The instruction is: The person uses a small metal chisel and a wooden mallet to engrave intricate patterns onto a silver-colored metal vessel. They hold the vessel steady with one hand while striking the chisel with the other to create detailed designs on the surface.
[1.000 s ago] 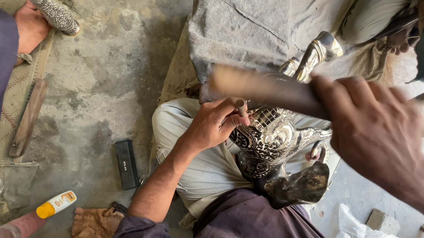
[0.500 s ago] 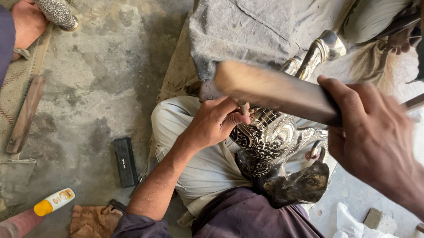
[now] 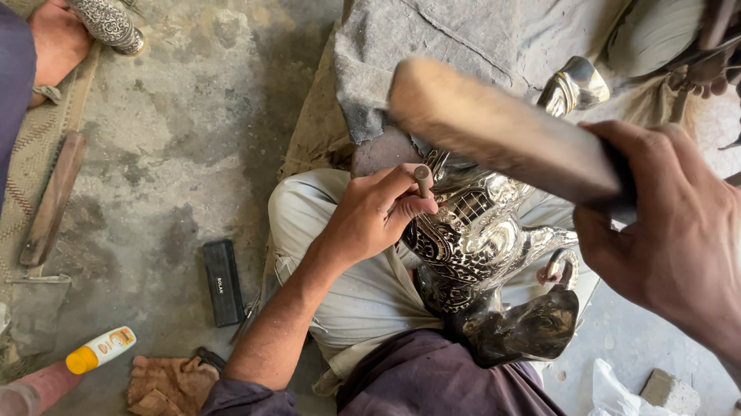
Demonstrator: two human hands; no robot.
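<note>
Punch (image 3: 423,180), pinched upright in the left hand (image 3: 376,217), stands tip-down on the engraved silver vessel (image 3: 471,240) in the person's lap, while the right hand (image 3: 673,231), clenched on a wooden mallet (image 3: 504,130), holds it just above, long axis crosswise.

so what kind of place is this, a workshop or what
Probably a floor-level metal-engraving workshop. The left hand sets a punch on an ornate silver vessel, the right hand raises a wooden mallet, and tools lie on the bare concrete floor.
</note>
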